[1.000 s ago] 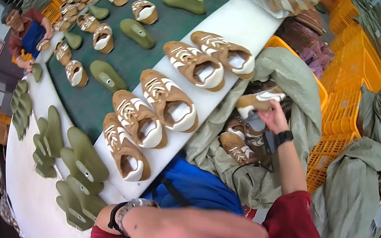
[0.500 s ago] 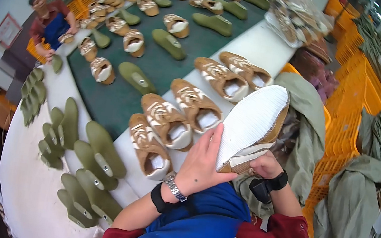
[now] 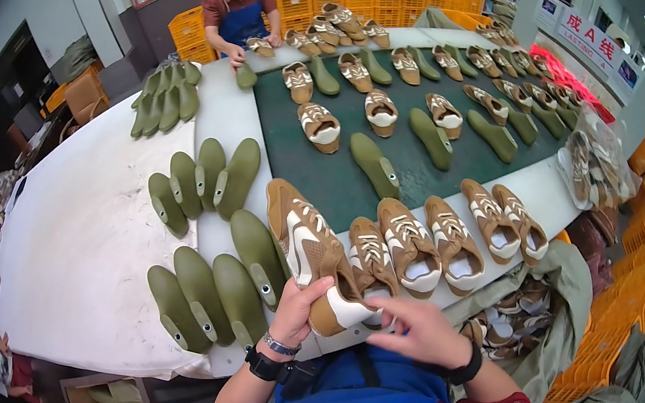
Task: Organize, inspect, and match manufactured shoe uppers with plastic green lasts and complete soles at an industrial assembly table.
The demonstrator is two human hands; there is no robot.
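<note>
Resting at the near edge of the white tabletop [image 3: 82, 249], a tan and white shoe [image 3: 314, 255] is held with its heel end toward the person. The left hand [image 3: 298, 310] is wrapped under that heel end, its grip pressed around the shoe, while the right hand [image 3: 420, 330] lies just beside it with fingers spread flat, touching the heel rim (whether anything is pinched cannot be told). Three more tan shoes [image 3: 415, 249] are lined up just to the right along the same edge. Olive green shoe lasts [image 3: 209, 293] are crowded to the left, and bare white surface is left beyond them. A dark green belt [image 3: 428, 167] carries further shoes and lasts. Below the edge on the right, a cloth sack [image 3: 568, 288] is filled with shoes, and orange crates [image 3: 610, 344] are stacked nearby. Another person [image 3: 238, 10] is seen at the far end.
</note>
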